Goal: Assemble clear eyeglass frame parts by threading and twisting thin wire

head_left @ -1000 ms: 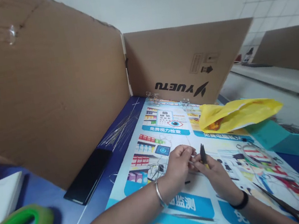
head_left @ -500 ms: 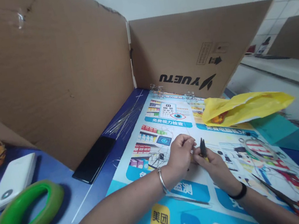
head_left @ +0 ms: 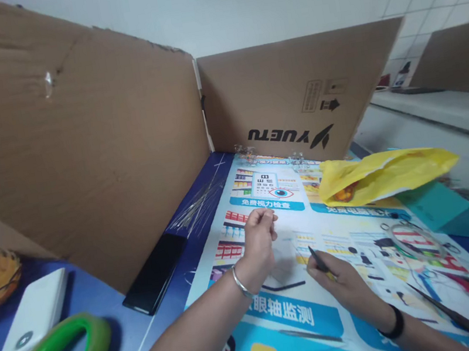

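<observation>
While the left hand (head_left: 259, 241) pinches its thumb and fingers shut above the printed poster (head_left: 277, 278), too blurry to tell what is in them, the right hand (head_left: 342, 280) curls around small dark-tipped pliers (head_left: 321, 262). The hands are apart, with the pliers over the poster too.

Small dark-nosed pliers (head_left: 320, 261), tilted

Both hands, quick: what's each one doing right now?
Left hand: closed in a pinch; too small to tell whether it holds anything.
Right hand: closed around the pliers.
</observation>
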Tool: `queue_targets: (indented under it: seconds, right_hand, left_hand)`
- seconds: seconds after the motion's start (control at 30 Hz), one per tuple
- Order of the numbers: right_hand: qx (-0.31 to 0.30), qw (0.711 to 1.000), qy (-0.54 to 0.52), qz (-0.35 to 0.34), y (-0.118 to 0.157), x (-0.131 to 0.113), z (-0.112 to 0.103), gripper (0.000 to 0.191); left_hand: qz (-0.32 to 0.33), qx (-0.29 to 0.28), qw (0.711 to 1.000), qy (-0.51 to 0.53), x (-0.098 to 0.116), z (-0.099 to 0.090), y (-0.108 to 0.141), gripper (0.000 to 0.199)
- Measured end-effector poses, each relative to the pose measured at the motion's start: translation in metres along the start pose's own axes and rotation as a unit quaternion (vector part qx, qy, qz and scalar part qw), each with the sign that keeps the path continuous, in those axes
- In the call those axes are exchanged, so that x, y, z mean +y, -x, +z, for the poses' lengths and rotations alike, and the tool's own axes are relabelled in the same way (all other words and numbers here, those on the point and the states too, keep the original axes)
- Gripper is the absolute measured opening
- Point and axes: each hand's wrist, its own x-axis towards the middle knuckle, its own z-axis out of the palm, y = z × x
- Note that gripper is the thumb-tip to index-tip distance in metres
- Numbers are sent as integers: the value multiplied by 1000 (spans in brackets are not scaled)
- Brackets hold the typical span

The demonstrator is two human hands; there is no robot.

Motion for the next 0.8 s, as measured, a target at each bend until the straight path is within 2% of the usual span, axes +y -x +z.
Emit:
queue_targets:
  seconds: [0.6,0.8]
  right_hand:
    - [-20,997,61,-40,0,5,6,14]
    - [-24,993,62,-100,-2,-1,7,15]
  left_hand:
    - [-10,-4,1000,0,-6,-6,-3,22]
    - [-18,-15,1000,15,-5,-7,-5,19]
